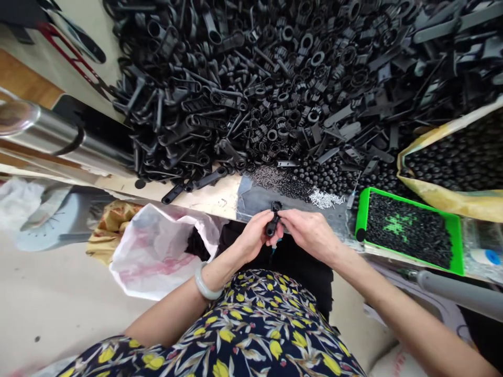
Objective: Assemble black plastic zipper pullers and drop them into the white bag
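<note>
Wearing a flowered top (255,335), nearest the camera. Pinching a black part (272,225) with the left hand (255,234), just off the near edge of the worktop (225,199), probably to steady it, with its rounder end exposed; touching that end with the drawn-together fingertips of the right hand (312,230), cannot tell whether around something smaller. With white pins (325,198) and a green tray (457,248) near that edge, presumably for short reach. Blocked beyond by a heap of black pieces (236,94); hemmed in by an open sack (440,201) toward the right edge, a steel cylinder (55,125) at left and a white bag (145,256) below the near edge.
</note>
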Motion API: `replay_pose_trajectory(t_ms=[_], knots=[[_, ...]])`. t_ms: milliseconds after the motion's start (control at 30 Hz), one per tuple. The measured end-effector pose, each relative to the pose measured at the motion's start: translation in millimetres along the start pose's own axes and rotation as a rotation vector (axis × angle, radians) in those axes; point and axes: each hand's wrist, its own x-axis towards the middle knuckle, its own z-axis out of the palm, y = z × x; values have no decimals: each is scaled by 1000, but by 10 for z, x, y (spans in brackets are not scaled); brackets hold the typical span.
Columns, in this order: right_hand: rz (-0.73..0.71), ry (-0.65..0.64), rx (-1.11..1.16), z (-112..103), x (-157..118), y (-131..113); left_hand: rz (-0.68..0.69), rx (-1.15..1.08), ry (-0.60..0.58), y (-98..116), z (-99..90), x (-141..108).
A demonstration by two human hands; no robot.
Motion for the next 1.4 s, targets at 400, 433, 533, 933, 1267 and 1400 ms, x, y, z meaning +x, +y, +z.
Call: replay_pose_trajectory(t_ms=[400, 433, 533, 933, 1267, 1400], knots=[[-79, 54, 130, -63, 221, 287, 17, 67, 22, 39, 55, -10], [-80, 35, 138, -79, 248, 293, 15, 62, 23, 39, 54, -10], [-57, 10, 184, -140, 266, 304, 9, 46, 23, 36, 45, -14], [14, 195, 108, -168, 45, 265, -20, 73, 30, 53, 44, -19], [-118, 65, 53, -95, 262, 278, -8, 72, 16, 44, 21, 5], [-107, 82, 58, -73, 219, 266, -16, 61, 13, 55, 27, 9]])
